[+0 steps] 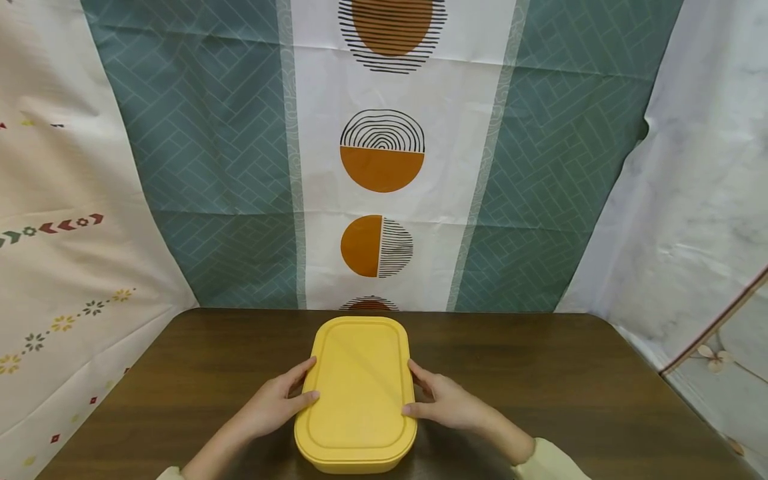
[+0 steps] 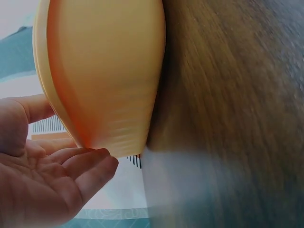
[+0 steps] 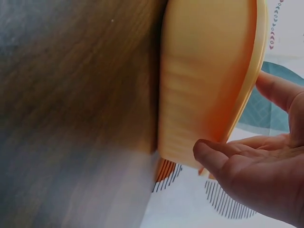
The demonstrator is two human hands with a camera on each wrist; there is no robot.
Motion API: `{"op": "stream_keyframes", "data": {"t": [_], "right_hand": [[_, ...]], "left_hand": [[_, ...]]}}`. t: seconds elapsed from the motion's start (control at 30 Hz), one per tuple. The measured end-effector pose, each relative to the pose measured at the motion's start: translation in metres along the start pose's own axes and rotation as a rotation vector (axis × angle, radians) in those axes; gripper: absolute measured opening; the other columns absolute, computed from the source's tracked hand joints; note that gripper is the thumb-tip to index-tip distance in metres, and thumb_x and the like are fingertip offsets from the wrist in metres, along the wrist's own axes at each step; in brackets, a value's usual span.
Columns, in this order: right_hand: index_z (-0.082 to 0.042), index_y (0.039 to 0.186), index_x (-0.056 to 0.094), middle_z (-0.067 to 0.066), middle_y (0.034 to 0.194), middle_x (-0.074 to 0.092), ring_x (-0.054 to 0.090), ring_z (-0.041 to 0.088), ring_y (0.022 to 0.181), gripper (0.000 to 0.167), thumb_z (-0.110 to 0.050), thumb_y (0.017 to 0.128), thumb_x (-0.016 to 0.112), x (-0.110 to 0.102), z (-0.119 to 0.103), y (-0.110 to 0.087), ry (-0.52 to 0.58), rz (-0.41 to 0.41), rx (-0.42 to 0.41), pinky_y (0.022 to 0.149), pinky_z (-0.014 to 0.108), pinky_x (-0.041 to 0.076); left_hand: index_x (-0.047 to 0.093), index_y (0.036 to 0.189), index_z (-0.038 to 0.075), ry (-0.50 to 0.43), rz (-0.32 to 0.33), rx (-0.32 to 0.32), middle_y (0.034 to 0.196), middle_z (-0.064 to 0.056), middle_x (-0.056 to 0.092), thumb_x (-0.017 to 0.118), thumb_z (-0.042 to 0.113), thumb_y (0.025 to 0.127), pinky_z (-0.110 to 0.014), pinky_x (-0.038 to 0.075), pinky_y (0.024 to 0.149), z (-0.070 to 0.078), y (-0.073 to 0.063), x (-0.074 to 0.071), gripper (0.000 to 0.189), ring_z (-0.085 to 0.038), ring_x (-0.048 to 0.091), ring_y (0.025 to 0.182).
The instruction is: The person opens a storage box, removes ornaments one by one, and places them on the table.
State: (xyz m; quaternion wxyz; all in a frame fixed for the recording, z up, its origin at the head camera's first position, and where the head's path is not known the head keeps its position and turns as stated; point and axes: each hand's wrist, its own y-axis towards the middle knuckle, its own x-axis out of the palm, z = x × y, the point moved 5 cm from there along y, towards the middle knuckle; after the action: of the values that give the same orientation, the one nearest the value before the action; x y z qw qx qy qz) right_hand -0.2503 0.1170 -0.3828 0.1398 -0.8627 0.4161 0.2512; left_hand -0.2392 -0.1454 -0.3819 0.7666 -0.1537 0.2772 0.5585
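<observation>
A yellow rectangular box (image 1: 360, 387) with rounded corners and its lid on stands on the dark table, long side pointing away from me. My left hand (image 1: 277, 401) grips its left edge, thumb on top of the lid. On the opposite edge my right hand (image 1: 447, 400) does the same, thumb tip resting on the lid. In the left wrist view, the fingers of the left hand (image 2: 57, 175) reach under the rim beside the box wall (image 2: 109, 71). The right wrist view has the right hand (image 3: 261, 166) likewise at the rim. What the box contains is hidden.
The dark wooden table (image 1: 210, 373) extends to both sides of the box. Behind it hangs a green and white cloth (image 1: 240, 167) with orange circles. A cream patterned cloth (image 1: 72, 267) hangs at the left, a pale marbled cloth (image 1: 690, 200) at the right.
</observation>
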Motion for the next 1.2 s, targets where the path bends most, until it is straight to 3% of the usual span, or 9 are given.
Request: {"op": "stream_keyframes", "data": {"t": [0.27, 0.43, 0.5, 0.6, 0.7, 0.8, 0.93, 1.07, 1.2], "right_hand": [[0.009, 0.141, 0.017, 0.023, 0.143, 0.028, 0.032, 0.032, 0.129, 0.081, -0.031, 0.086, 0.062, -0.002, -0.009, -0.002, -0.094, 0.021, -0.001, 0.099, 0.047, 0.032], [0.007, 0.141, 0.02, 0.022, 0.143, 0.03, 0.035, 0.032, 0.128, 0.081, -0.033, 0.085, 0.063, -0.006, -0.015, -0.005, -0.162, 0.055, -0.016, 0.099, 0.048, 0.032], [0.007, 0.141, 0.021, 0.021, 0.143, 0.029, 0.035, 0.032, 0.128, 0.08, -0.032, 0.085, 0.063, -0.008, -0.017, -0.006, -0.162, 0.064, -0.032, 0.099, 0.048, 0.032], [0.007, 0.141, 0.022, 0.02, 0.144, 0.027, 0.036, 0.032, 0.127, 0.079, -0.031, 0.085, 0.064, -0.009, -0.019, -0.007, -0.16, 0.073, -0.051, 0.098, 0.047, 0.033], [0.007, 0.14, 0.022, 0.021, 0.144, 0.027, 0.037, 0.034, 0.126, 0.078, -0.029, 0.085, 0.063, -0.01, -0.021, -0.008, -0.158, 0.08, -0.069, 0.097, 0.047, 0.034], [0.007, 0.14, 0.023, 0.022, 0.144, 0.027, 0.039, 0.036, 0.124, 0.076, -0.028, 0.085, 0.063, -0.01, -0.023, -0.009, -0.15, 0.086, -0.086, 0.095, 0.048, 0.036], [0.007, 0.141, 0.022, 0.023, 0.144, 0.027, 0.039, 0.037, 0.124, 0.074, -0.024, 0.087, 0.062, -0.01, -0.027, -0.01, -0.093, 0.091, -0.116, 0.095, 0.047, 0.036], [0.007, 0.141, 0.02, 0.025, 0.14, 0.033, 0.042, 0.036, 0.122, 0.071, -0.018, 0.088, 0.06, -0.008, -0.031, -0.009, 0.043, 0.113, -0.152, 0.095, 0.043, 0.038], [0.006, 0.14, 0.024, 0.024, 0.124, 0.051, 0.057, 0.027, 0.103, 0.068, -0.013, 0.087, 0.061, -0.005, -0.036, -0.007, 0.158, 0.156, -0.157, 0.084, 0.031, 0.048]], "left_hand": [[0.036, 0.138, -0.002, 0.054, 0.032, 0.005, 0.137, -0.027, 0.036, 0.059, 0.027, 0.088, -0.043, 0.043, 0.089, 0.007, -0.003, -0.001, 0.062, -0.035, 0.044, 0.12], [0.035, 0.138, -0.003, -0.006, 0.041, 0.041, 0.129, -0.031, 0.044, 0.061, 0.026, 0.087, -0.028, 0.052, 0.072, 0.01, -0.003, -0.004, 0.064, -0.032, 0.059, 0.101], [0.035, 0.137, -0.003, -0.021, 0.049, 0.05, 0.117, -0.03, 0.054, 0.062, 0.025, 0.087, -0.025, 0.052, 0.067, 0.011, -0.004, -0.005, 0.064, -0.028, 0.064, 0.091], [0.038, 0.137, -0.001, -0.025, 0.07, 0.036, 0.091, -0.017, 0.064, 0.064, 0.024, 0.085, -0.022, 0.049, 0.058, 0.012, -0.005, -0.006, 0.063, -0.016, 0.063, 0.072], [0.042, 0.136, 0.003, -0.011, 0.105, -0.006, 0.063, -0.002, 0.057, 0.066, 0.023, 0.083, -0.021, 0.043, 0.048, 0.011, -0.005, -0.008, 0.062, -0.007, 0.05, 0.052], [0.045, 0.134, 0.007, -0.012, 0.141, -0.039, 0.052, 0.002, 0.043, 0.069, 0.022, 0.08, -0.022, 0.037, 0.043, 0.01, -0.007, -0.009, 0.061, -0.006, 0.038, 0.045], [0.047, 0.133, 0.008, -0.061, 0.17, -0.048, 0.05, 0.002, 0.039, 0.07, 0.021, 0.079, -0.021, 0.034, 0.042, 0.009, -0.009, -0.013, 0.06, -0.006, 0.035, 0.044], [0.049, 0.132, 0.008, -0.128, 0.189, -0.062, 0.048, 0.002, 0.037, 0.072, 0.02, 0.078, -0.021, 0.031, 0.041, 0.01, -0.013, -0.018, 0.059, -0.006, 0.033, 0.043], [0.051, 0.13, 0.01, -0.156, 0.226, -0.095, 0.056, -0.001, 0.045, 0.072, 0.019, 0.077, -0.021, 0.031, 0.042, 0.009, -0.019, -0.026, 0.058, -0.006, 0.032, 0.043]]}}
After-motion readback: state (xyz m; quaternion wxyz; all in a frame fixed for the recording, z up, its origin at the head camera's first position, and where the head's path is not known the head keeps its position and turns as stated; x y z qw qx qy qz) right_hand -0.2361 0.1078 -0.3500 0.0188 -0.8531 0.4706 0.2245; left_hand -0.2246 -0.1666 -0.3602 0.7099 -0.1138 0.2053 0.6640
